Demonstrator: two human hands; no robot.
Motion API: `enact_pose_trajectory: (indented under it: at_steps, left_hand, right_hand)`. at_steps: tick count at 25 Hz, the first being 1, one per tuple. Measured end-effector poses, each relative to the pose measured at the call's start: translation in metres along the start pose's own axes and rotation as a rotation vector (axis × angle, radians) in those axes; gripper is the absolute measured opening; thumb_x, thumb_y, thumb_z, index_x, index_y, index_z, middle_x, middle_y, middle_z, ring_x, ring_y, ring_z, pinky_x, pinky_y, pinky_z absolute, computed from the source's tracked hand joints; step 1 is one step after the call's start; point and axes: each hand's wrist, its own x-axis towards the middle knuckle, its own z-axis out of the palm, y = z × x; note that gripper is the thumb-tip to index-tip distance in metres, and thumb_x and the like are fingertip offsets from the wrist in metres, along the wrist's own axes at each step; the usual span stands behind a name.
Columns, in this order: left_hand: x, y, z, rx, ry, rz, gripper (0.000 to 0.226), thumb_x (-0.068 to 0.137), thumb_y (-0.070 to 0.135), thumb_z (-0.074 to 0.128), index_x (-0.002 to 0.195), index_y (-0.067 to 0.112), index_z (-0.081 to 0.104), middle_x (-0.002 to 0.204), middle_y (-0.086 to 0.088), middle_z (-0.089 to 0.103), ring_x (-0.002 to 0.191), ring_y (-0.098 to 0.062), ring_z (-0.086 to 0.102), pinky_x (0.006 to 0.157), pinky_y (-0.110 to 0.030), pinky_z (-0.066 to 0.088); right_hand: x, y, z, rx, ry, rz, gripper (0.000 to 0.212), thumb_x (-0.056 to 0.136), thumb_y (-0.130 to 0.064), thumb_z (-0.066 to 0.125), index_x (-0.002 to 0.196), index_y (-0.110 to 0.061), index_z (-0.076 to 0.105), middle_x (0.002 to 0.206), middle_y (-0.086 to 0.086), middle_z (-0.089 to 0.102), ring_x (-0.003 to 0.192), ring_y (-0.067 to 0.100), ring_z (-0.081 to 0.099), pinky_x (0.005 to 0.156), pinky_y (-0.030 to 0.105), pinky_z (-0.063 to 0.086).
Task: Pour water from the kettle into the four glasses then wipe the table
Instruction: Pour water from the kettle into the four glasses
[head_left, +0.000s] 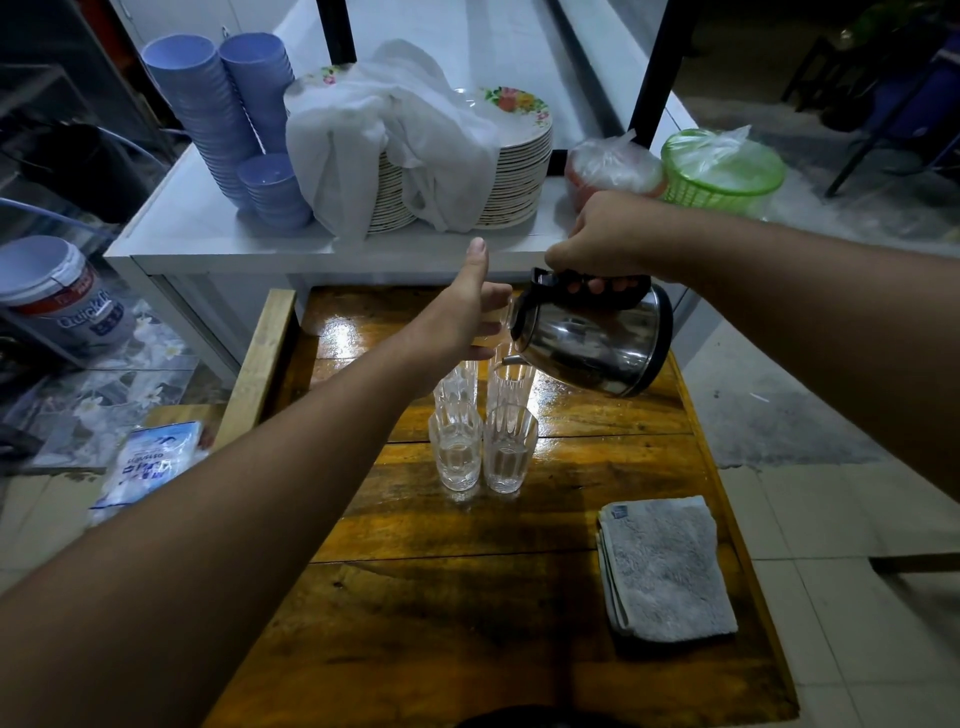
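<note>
My right hand (608, 236) grips the black handle of a steel kettle (592, 338), which is tilted to the left. Its spout sits just over the rim of the back right glass (511, 387). My left hand (467, 312) reaches in with the thumb up and the fingers laid against the kettle's black lid. Four ribbed clear glasses stand in a tight square on the wet wooden table (467, 597). The back left glass (457, 382) is partly hidden by my left arm. The front left glass (457, 454) and front right glass (509, 452) hold some water. A folded grey cloth (667, 566) lies at the table's right edge.
Behind the table a white counter (208, 228) carries stacked blue bowls (228, 104), piles of flowered plates (514, 156) under a white cloth, and a green basket (722, 171). A white bucket (57, 291) and a plastic packet (150, 462) lie at the left.
</note>
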Motion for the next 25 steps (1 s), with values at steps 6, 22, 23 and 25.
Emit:
enact_pose_trajectory:
  at_steps: [6, 22, 23, 25]
  left_hand:
    - [0.001, 0.003, -0.004, -0.047, 0.028, -0.027, 0.086, 0.094, 0.071, 0.011, 0.139, 0.012, 0.054, 0.143, -0.009, 0.055, 0.123, -0.025, 0.055, 0.1, -0.046, 0.046]
    - [0.005, 0.001, -0.012, -0.229, 0.044, -0.116, 0.087, 0.092, 0.074, 0.017, 0.124, 0.008, 0.065, 0.129, -0.012, 0.064, 0.115, -0.029, 0.06, 0.093, -0.057, 0.051]
    - [0.005, 0.0, -0.012, -0.234, 0.039, -0.12, 0.087, 0.092, 0.074, 0.017, 0.125, 0.008, 0.064, 0.129, -0.012, 0.064, 0.116, -0.03, 0.06, 0.093, -0.057, 0.05]
    - [0.006, 0.001, -0.012, -0.242, 0.033, -0.13, 0.087, 0.092, 0.073, 0.017, 0.126, 0.007, 0.063, 0.13, -0.013, 0.063, 0.116, -0.03, 0.06, 0.094, -0.058, 0.049]
  right_hand:
    - [0.004, -0.005, -0.007, -0.063, 0.012, -0.011, 0.026, 0.091, -0.033, 0.061, 0.085, -0.008, 0.066, 0.064, 0.005, 0.065, 0.051, 0.019, 0.059, 0.048, 0.024, 0.049]
    - [0.005, -0.02, -0.007, -0.249, 0.097, -0.072, 0.033, 0.089, -0.037, 0.064, 0.097, -0.006, 0.071, 0.07, 0.006, 0.068, 0.069, 0.023, 0.068, 0.061, 0.032, 0.055]
    - [0.005, -0.021, -0.006, -0.256, 0.099, -0.079, 0.033, 0.089, -0.037, 0.064, 0.097, -0.006, 0.072, 0.07, 0.006, 0.068, 0.068, 0.021, 0.068, 0.061, 0.032, 0.054]
    - [0.005, -0.022, -0.005, -0.268, 0.099, -0.091, 0.031, 0.089, -0.036, 0.064, 0.094, -0.006, 0.072, 0.068, 0.005, 0.067, 0.065, 0.019, 0.066, 0.058, 0.029, 0.053]
